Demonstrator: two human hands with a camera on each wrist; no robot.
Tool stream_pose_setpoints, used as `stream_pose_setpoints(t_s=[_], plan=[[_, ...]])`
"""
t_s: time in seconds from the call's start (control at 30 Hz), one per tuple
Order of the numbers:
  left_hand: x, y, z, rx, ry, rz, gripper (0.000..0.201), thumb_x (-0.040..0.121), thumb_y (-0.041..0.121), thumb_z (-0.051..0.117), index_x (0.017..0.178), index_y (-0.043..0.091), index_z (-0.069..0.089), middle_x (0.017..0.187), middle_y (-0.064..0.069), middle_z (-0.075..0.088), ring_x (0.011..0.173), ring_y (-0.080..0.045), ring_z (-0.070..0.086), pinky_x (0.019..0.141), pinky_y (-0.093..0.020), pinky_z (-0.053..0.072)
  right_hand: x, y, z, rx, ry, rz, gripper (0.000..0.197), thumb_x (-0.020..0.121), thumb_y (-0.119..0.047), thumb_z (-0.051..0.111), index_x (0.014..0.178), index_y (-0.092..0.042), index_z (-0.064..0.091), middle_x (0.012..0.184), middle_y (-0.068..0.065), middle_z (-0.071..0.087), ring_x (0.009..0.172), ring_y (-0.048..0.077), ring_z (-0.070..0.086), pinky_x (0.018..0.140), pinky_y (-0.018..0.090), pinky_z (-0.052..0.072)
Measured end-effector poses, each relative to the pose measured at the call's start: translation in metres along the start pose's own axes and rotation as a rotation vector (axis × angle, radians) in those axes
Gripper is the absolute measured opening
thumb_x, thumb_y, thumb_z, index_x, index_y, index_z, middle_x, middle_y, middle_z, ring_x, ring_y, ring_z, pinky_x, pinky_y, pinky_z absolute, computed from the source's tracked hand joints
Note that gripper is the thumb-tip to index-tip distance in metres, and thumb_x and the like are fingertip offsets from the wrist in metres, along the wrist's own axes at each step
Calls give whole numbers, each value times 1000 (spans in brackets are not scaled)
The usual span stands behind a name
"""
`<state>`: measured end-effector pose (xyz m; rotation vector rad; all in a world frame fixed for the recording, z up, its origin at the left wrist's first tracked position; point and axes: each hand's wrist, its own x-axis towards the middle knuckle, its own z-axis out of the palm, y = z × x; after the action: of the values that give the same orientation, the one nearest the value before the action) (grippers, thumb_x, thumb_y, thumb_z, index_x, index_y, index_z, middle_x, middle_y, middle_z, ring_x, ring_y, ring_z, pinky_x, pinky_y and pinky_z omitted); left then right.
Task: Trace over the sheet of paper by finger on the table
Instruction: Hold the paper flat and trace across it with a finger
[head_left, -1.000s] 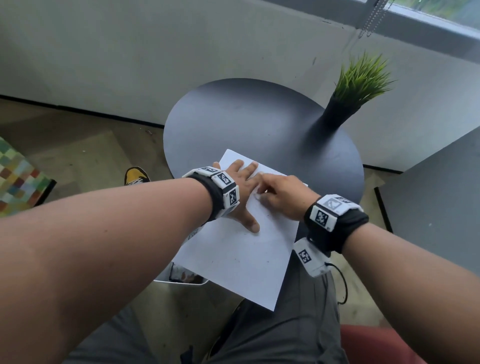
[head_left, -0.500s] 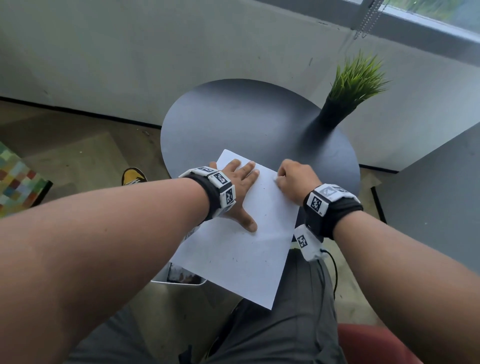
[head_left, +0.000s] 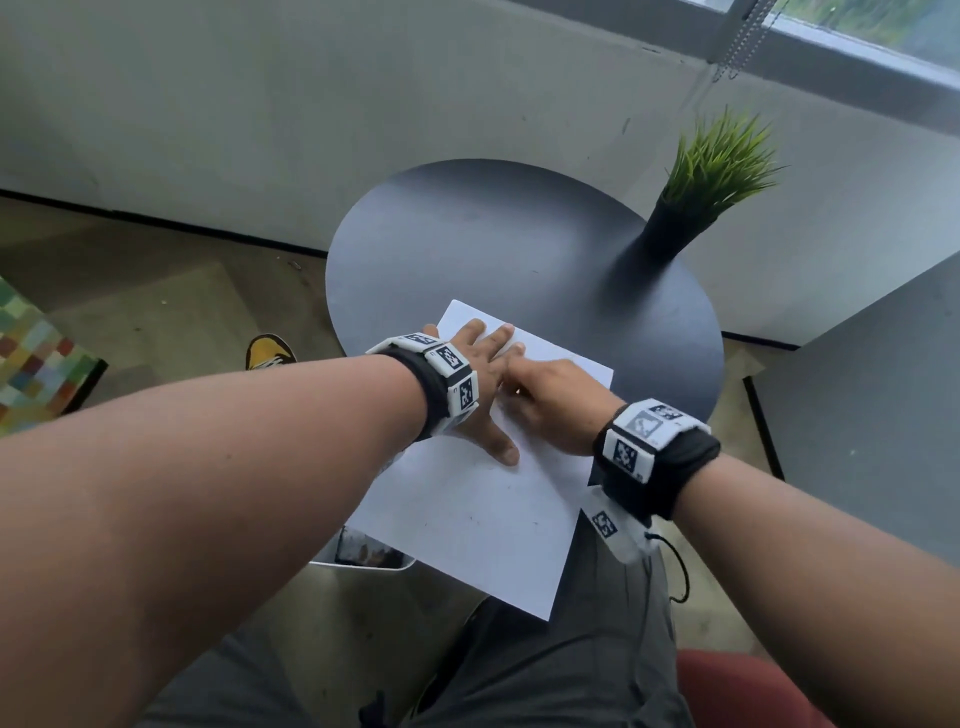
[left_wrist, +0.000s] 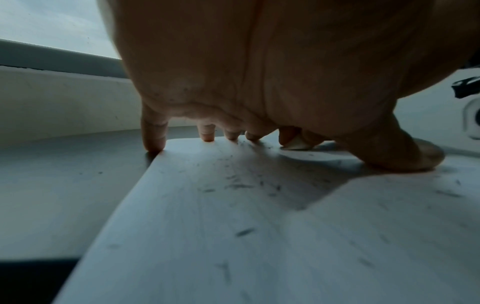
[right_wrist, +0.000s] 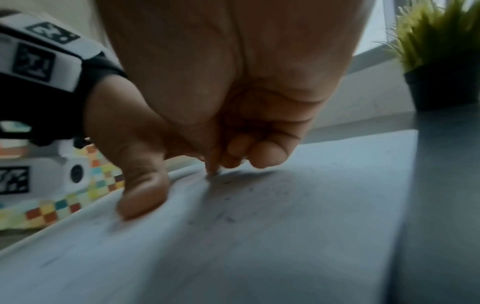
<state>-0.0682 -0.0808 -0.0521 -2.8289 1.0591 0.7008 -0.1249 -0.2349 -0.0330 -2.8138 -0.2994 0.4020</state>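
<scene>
White rectangular paper sheet: keep pinned on round dark tabletop, near end overhanging, under flat, spread left hand; glide extended index of right hand lightly, other fingers curled.

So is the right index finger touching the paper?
Touching. In the right wrist view the right hand sets its index fingertip on the sheet of paper, no gap.

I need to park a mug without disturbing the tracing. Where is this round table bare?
Bare: the far half of the table, from its left rim across to the potted plant; a narrower strip between the sheet of paper and the right rim. Crowded: the near side, where the left hand presses the paper flat and the right hand points beside it.
</scene>
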Motion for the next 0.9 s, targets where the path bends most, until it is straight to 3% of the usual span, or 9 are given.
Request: stream_pose_setpoints(t_s=[0.13,0.2,0.33,0.5,0.57,0.63,0.7,0.83,0.9], plan=[[2,-1,1,10,-7,-2,145,48,99,54,159,32,-10,168,10,-16,154,-25,-12,116,-67,15,19,36,-18,21,113,364,13,89,-32,54,95,-20,56,102,7,66,92,28,58,78,33,48],[1,0,0,14,-2,-1,145,50,99,55,160,31,-10,168,10,-15,154,-25,-11,116,-67,14,27,39,-16,30,161,434,15,89,-33,53,94,-19,55,104,11,65,95,32,59,81,36,50],[0,1,-1,6,12,-4,142,51,97,57,160,31,-7,168,9,-14,155,-25,-10,116,-67,14,25,16,2,2,107,226,15,90,-33,53,96,-20,58,104,4,66,99,28,59,73,30,41],[1,1,0,-4,-13,-13,145,51,97,57,160,30,-11,168,8,-17,154,-25,-13,117,-69,11,23,45,-19,-1,139,390,13,89,-32,55,90,-19,55,98,8,65,91,30,59,76,34,49],[0,2,-1,9,-14,-18,144,52,96,59,160,30,-11,168,7,-18,154,-26,-13,116,-70,12,13,35,-13,-51,125,261,14,90,-31,53,95,-18,54,94,9,63,88,32,59,74,35,50],[0,4,-4,19,-26,-19,142,53,95,61,160,34,-10,168,6,-18,154,-29,-13,115,-71,12,-3,14,-3,-85,44,6,15,93,-29,51,97,-15,55,92,9,65,87,30,58,71,32,44],[-1,7,-6,28,-39,-16,138,54,94,62,158,41,-10,168,4,-18,154,-31,-13,114,-73,13,-13,13,-4,-83,-28,-83,13,93,-28,54,95,-16,57,92,6,66,86,27,57,69,30,40],[-2,10,-12,48,-66,-31,133,57,92,63,156,47,-13,167,3,-20,153,-33,-13,114,-74,14,0,51,-23,1,96,359,14,89,-33,54,94,-20,55,96,7,65,85,28,59,71,33,48],[-3,11,-12,51,-71,-34,133,56,92,63,156,47,-12,167,3,-19,153,-33,-13,114,-74,13,2,43,-18,-36,92,366,15,91,-31,50,99,-19,53,102,10,64,88,31,59,74,34,48]])
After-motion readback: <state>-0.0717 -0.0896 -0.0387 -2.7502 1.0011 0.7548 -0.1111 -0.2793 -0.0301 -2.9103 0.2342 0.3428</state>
